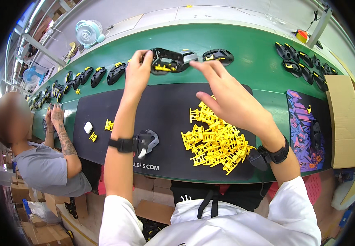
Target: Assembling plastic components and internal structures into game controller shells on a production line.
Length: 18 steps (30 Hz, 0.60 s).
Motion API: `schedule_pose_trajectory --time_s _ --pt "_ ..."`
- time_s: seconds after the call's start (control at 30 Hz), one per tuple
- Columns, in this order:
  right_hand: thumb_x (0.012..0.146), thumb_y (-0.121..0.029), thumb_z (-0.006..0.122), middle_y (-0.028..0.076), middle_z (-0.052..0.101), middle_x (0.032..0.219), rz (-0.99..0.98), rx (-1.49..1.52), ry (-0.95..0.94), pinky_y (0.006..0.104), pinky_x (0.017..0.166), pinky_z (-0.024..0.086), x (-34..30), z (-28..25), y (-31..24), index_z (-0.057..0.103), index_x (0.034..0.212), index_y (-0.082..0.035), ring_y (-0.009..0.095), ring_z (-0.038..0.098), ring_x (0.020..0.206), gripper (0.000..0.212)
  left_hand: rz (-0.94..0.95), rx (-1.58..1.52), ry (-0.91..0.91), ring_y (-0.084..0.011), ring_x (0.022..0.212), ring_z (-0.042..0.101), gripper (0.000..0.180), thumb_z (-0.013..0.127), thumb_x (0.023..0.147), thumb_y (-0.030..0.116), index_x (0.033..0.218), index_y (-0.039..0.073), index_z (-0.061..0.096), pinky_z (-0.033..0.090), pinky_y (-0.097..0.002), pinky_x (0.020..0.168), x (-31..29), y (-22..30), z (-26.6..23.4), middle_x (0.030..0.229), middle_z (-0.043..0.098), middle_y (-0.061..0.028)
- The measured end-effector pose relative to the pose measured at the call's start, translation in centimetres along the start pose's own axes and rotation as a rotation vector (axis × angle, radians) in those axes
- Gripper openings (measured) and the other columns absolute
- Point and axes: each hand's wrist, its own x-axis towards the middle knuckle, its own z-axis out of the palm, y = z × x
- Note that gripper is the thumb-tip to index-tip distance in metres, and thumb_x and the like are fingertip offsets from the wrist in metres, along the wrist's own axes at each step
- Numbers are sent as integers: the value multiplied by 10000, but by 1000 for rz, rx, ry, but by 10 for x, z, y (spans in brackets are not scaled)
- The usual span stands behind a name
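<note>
Over the far edge of the black mat (161,102), my left hand (137,69) pinches the left end of a black computer mouse shell (166,61) with yellow parts along its lower side. My right hand (233,96) is open, thumb and fingers apart and nothing in it. Its fingertips are close to a grey-and-black mouse shell (189,56) that overlaps the held one in view; whether they touch it I cannot tell. Another black shell (218,56) lies just beyond my right hand. Below that hand spreads a heap of small yellow plastic parts (218,141).
Rows of black shells stand on the green table (243,37) at left and right. A grey shell piece (151,141), a white case (88,127) and loose yellow parts (93,137) lie on the mat. A co-worker (50,164) sits at left. Cardboard (343,119) stands at right.
</note>
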Motion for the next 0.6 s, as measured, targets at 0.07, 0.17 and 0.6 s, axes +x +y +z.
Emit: schedule_pose_trajectory --time_s 0.07,0.17,0.6 --pt "933 -103 643 208 535 1246 -32 -36 -97 444 924 514 -3 4 8 498 1339 -7 402 611 1058 441 -45 -20 156 -228 918 673 338 594 978 282 1163 9 670 506 -363 857 22 -22 16 967 709 -166" --pt "942 -152 647 170 586 1160 -78 -54 -259 422 927 506 -6 25 -1 599 1213 -30 357 592 1082 301 -35 46 271 -285 946 612 272 640 930 226 1128 40 660 499 -400 870 52 -61 24 999 630 -166" --pt "838 -162 679 96 570 1096 -544 -217 -295 365 832 465 -7 143 -29 672 1020 -93 256 541 1071 194 358 586 -576 -356 1270 510 446 702 877 220 1276 67 573 440 -417 1071 16 -43 -9 1360 471 -190"
